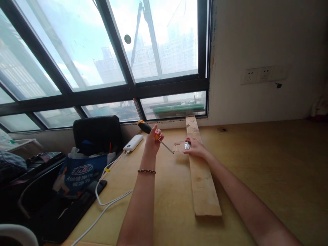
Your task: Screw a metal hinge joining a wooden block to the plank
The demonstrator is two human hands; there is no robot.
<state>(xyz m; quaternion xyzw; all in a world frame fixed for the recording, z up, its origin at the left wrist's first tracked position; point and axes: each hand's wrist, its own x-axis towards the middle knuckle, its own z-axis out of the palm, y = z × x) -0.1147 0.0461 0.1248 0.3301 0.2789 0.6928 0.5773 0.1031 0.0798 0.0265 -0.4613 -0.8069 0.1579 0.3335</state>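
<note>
My left hand (154, 136) is closed around a screwdriver (145, 127) with a black and orange handle. Its metal shaft slants down to the right, and the tip is near a short wooden piece (178, 147). My right hand (195, 147) grips a small silver metal hinge (187, 145) at the right end of that short piece. Beneath the right hand runs a long wooden board (203, 188), flat on the table and pointing toward the window. Whether the short piece rests on the board or only meets it, I cannot tell.
The wooden table (256, 177) extends to the right. A white power bank (133, 143) with a white cable (98, 191) lies at its left edge. Left of it are a black chair (97, 133) and a blue bag (79, 174). Behind stand a window and a wall socket (257, 75).
</note>
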